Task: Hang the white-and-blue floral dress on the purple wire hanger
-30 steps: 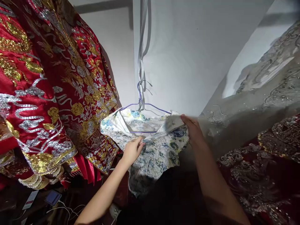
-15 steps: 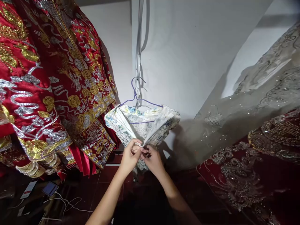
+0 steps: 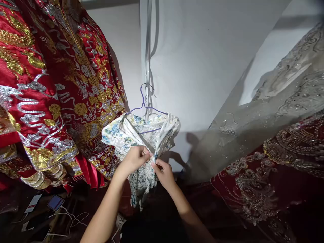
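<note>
A white shirt with blue, yellow and grey floral print point(image 3: 113, 133) hangs on a purple wire hanger point(image 3: 143, 101). My left hand point(image 3: 136, 158) pinches the edge of its front opening, at the bottom of the V-neck. Close beside it, my right hand point(image 3: 163, 170) grips the opposite edge of the front between thumb and fingers. The two edges meet between my fingertips. Any button there is too small to make out. Below my hands the lower part of the shirt hangs in loose folds.
A white pole point(image 3: 148, 44) stands behind the hanger. Red jackets with gold and silver embroidery point(image 3: 83, 87) hang at left. On the right are a sheer beaded fabric point(image 3: 227, 135) and a dark red beaded garment point(image 3: 253, 182). A phone point(image 3: 55, 203) and white cables point(image 3: 72, 219) lie low at left.
My hands have moved slightly apart, the left one turning over to show its back. The shirt has swung left, and more of its left shoulder and lower front shows.
</note>
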Motion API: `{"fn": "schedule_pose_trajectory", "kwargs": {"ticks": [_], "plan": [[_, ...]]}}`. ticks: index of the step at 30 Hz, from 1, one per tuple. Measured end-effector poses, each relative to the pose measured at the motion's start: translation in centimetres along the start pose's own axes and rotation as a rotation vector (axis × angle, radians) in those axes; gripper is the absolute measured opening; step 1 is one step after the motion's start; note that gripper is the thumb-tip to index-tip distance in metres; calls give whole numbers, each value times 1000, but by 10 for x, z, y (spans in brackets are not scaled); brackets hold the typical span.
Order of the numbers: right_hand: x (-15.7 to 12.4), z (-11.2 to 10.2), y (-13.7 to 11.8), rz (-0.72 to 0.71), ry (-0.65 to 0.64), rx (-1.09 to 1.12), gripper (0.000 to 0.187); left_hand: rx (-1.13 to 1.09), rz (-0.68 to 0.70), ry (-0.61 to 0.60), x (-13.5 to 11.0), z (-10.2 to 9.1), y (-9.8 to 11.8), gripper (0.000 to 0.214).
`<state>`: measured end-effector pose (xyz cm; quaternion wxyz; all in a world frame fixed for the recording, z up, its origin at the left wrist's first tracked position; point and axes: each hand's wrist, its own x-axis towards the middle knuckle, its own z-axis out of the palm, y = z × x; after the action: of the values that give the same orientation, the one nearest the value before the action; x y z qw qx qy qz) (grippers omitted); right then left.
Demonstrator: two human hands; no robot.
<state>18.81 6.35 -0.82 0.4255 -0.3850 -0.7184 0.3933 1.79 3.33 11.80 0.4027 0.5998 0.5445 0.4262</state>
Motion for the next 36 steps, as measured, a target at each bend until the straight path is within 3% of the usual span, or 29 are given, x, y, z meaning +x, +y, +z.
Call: {"fn": "schedule_pose_trajectory", "kwargs": {"ticks": [3, 6, 15, 26, 36], "plan": [[-1, 1, -5, 21, -18, 12, 35, 74, 57, 111, -2, 22, -27, 12], [-1, 7, -6, 46, -30, 38, 33, 36, 125, 174, -6, 35, -36, 12], [0, 23, -6, 75, -32, 61, 20, 185, 6, 289, -10, 36, -53, 26], [0, 27, -4, 84, 35, 18, 27, 84, 16, 209, 0, 35, -67, 34], [1, 35, -10, 176, 87, 12, 26, -190, -43, 59, 22, 25, -83, 39]]}}
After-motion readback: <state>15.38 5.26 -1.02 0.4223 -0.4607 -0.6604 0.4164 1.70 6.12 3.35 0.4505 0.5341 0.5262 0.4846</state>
